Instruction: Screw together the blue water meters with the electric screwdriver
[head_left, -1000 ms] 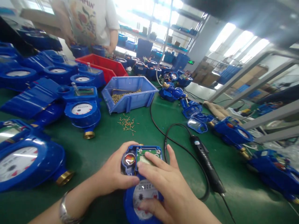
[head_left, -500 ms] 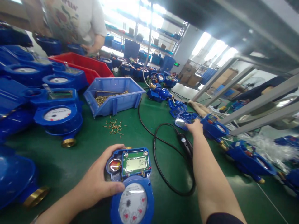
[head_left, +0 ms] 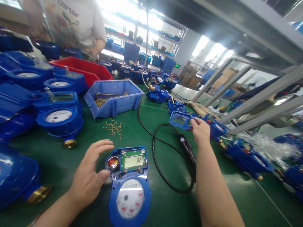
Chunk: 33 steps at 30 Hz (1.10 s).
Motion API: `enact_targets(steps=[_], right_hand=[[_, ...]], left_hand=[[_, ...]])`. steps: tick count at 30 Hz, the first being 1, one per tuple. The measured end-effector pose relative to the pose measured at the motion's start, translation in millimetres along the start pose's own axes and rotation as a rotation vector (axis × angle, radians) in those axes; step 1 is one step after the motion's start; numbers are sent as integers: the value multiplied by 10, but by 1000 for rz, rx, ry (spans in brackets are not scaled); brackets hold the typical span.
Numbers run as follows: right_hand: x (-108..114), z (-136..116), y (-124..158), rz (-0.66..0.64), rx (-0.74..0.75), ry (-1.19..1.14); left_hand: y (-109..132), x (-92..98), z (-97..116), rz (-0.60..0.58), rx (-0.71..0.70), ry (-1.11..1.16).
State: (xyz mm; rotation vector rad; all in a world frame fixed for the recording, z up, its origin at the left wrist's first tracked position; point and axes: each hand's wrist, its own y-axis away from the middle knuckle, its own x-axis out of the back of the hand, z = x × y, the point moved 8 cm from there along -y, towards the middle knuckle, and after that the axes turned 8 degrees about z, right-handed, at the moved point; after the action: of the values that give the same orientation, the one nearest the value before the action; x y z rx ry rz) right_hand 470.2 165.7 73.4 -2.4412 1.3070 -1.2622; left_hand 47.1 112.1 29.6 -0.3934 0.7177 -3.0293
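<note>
A blue water meter with a round dial lies in front of me, its upper housing uncovered so the green circuit board and small display reading 0.2 show. Just left of it is my left hand, fingers apart and curved, holding nothing. My right hand pinches the end of a blue cover frame with a clear window, raised over the green table. Below that cover lies a black electric screwdriver with its cable looped on the table.
Loose brass screws lie before a blue bin of screws, with a red bin behind. Several assembled meters crowd the left; more meters line the right beside metal bars. A person stands across the table.
My left hand has let go of the meter and moved slightly left. My right hand has picked up the cover frame and turned it to face me.
</note>
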Motion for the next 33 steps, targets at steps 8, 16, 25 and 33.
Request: enact_targets(steps=[8,16,25,33], right_hand=[[679,-1226,1035,-56,244,-390],[743,-1527,1386,-238,295,-549],[717,-1640,1494,-273,402,-540],[711,-1615,1489,-278,357,-523]], left_hand=[[-62,-14,884,94,-400,-149],[-316,-515,1134,-263,-57,-382],[-274,-783,1015,-475,139,-360],[-300,-766,1098,-402,67,-273]])
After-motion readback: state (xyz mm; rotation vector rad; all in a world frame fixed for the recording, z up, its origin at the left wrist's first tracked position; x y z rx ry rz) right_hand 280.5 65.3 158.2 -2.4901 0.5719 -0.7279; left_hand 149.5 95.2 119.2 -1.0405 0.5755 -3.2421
